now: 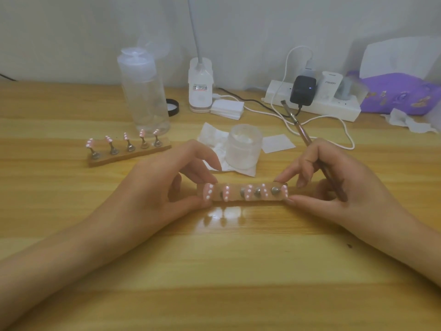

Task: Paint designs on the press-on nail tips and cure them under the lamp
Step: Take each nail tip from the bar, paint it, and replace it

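A wooden holder bar (238,195) carrying several pink nail tips with white dots is tilted toward me above the table. My left hand (164,187) pinches its left end between thumb and fingers. My right hand (334,185) pinches its right end with thumb and fingertips, and a thin brown nail brush (307,139) is tucked between the fingers, bristles pointing away. A second holder bar (128,150) with several dotted pink tips on metal stands lies at the left. The white lamp (200,91) stands at the back with its neck rising out of view.
A small clear jar (243,146) sits on white tissue just behind the held bar. A tall clear bottle (143,94) stands at the back left, with a black cap beside it. A white power strip (315,103) with chargers and cables and a purple pouch (401,94) fill the back right.
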A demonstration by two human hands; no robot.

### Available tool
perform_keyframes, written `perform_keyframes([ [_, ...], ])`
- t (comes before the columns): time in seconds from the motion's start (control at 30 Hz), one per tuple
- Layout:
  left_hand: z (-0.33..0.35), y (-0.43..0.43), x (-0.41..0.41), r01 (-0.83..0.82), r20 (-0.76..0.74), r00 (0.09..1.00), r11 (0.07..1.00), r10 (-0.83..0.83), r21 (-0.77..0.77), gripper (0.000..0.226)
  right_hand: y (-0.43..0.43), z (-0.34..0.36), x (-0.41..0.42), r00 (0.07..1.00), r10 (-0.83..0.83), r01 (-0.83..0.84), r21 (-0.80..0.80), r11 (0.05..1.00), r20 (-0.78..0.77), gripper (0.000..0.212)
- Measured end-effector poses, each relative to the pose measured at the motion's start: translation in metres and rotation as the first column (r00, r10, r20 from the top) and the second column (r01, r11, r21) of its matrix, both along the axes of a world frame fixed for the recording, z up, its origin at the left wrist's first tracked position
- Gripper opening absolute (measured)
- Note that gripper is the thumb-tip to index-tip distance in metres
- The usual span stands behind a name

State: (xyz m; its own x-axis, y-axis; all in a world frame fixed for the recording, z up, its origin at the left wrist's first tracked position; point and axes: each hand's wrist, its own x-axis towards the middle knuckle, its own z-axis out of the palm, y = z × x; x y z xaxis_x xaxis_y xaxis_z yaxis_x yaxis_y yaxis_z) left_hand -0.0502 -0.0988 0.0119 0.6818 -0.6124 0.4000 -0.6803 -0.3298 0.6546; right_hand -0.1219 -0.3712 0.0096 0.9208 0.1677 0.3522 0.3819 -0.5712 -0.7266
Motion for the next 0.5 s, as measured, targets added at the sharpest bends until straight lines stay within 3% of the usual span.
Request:
perform_keyframes([
  [0.5, -0.0046, 0.0027, 0.0039, 0.027, -0.183, 0.983, 1.0, -0.024, 0.009, 0.052, 0.0001, -0.0001, -0.0014, 0.997, -0.047, 0.051, 0.071, 0.996, -0.062, 0.034],
])
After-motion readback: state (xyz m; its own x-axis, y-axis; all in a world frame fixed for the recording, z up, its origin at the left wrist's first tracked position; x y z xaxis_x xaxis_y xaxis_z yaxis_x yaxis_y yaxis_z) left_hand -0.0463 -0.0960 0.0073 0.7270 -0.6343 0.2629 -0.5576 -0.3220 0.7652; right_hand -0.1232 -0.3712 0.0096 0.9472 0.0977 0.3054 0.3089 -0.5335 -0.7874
